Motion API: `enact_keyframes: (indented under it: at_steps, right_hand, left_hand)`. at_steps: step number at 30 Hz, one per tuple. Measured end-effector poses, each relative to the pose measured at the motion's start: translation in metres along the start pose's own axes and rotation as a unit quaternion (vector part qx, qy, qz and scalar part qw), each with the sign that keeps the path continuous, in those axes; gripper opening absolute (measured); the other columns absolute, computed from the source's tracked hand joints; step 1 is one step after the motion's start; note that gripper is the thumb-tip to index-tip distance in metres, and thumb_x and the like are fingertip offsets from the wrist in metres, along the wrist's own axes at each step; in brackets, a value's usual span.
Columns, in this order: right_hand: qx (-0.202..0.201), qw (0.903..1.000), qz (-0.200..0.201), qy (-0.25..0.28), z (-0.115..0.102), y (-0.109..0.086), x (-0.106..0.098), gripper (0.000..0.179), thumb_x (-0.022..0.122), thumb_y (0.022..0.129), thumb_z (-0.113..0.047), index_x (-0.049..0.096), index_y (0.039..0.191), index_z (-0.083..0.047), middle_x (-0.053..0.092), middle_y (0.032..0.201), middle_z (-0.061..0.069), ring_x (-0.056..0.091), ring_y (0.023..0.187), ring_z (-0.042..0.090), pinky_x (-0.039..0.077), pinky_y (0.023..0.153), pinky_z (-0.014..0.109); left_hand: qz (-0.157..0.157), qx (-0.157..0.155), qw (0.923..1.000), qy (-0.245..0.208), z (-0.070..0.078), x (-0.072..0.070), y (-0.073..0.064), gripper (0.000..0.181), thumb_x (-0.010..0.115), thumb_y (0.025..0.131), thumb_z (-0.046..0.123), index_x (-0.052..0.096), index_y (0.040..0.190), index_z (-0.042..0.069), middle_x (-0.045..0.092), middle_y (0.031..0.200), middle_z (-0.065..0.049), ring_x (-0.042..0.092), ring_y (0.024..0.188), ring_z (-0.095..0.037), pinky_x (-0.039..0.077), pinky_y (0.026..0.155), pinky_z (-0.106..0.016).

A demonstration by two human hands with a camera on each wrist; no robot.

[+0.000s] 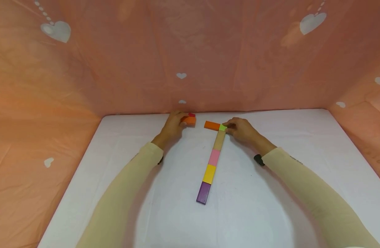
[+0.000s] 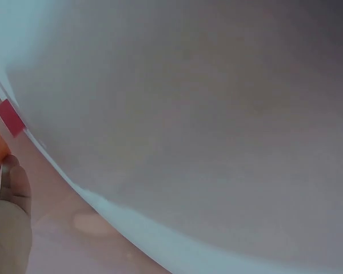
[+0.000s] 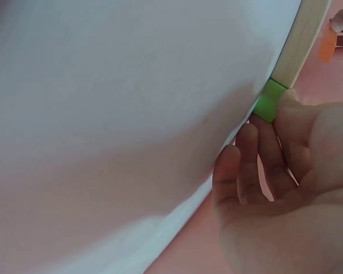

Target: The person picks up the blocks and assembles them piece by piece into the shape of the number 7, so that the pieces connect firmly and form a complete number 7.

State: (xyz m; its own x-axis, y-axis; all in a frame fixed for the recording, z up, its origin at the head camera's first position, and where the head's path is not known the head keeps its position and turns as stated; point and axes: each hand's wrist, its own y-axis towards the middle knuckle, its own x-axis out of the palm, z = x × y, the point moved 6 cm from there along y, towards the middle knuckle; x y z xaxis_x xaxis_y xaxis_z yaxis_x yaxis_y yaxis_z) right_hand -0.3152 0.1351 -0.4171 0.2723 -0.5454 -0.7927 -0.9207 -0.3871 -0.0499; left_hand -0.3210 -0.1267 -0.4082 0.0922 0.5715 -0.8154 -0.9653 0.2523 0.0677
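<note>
My left hand (image 1: 172,127) grips an orange block (image 1: 190,121) by its left end near the back of the table. Just behind that block lies a small red block (image 1: 192,115), also visible in the left wrist view. Between the fingertips and thumb of my right hand (image 1: 243,130) is a green block (image 3: 268,101), partly covered by them. It sits at the corner where a second orange block (image 1: 212,125) meets a line of blocks. That line runs toward me: plain wood (image 1: 219,140), pink (image 1: 214,157), yellow (image 1: 209,174), then purple (image 1: 203,193).
A white-covered table (image 1: 249,206) carries the blocks. Orange sheeting (image 1: 208,62) with white hearts rises behind it and along both sides. A dark band (image 1: 259,159) shows at the right wrist, by the sleeve.
</note>
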Motion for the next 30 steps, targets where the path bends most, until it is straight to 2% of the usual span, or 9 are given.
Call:
enact_keyframes:
  at_steps: [13,20,30]
  right_hand:
    - [0.007,1.0000,-0.002,-0.001,0.002,0.001,0.001,0.033,0.062,0.098,-0.013,0.065,0.130,-0.004,0.065,0.123,0.016,0.060,0.110,0.030,0.051,0.102,0.046]
    - [0.003,1.0000,0.002,0.008,0.002,0.000,0.000,0.033,0.062,0.098,-0.012,0.065,0.129,-0.005,0.065,0.122,0.015,0.062,0.111,0.030,0.050,0.102,0.045]
    - [0.003,0.9997,-0.006,0.025,-0.002,-0.002,0.003,0.033,0.062,0.098,-0.013,0.065,0.130,-0.005,0.065,0.124,0.015,0.061,0.112,0.030,0.050,0.102,0.046]
  left_hand:
    - [0.000,0.013,0.9998,-0.013,0.015,0.006,0.003,0.034,0.057,0.100,0.010,0.059,0.134,0.012,0.047,0.146,-0.008,0.044,0.136,-0.026,0.038,0.117,-0.040]
    - [-0.006,0.015,0.9999,-0.002,0.023,0.011,0.007,0.036,0.055,0.102,0.012,0.057,0.137,0.011,0.045,0.148,-0.006,0.042,0.138,-0.024,0.035,0.119,-0.038]
    - [0.006,0.025,0.9995,0.017,0.030,0.016,0.013,0.035,0.058,0.099,0.006,0.058,0.134,0.008,0.053,0.138,-0.007,0.047,0.135,-0.024,0.039,0.116,-0.036]
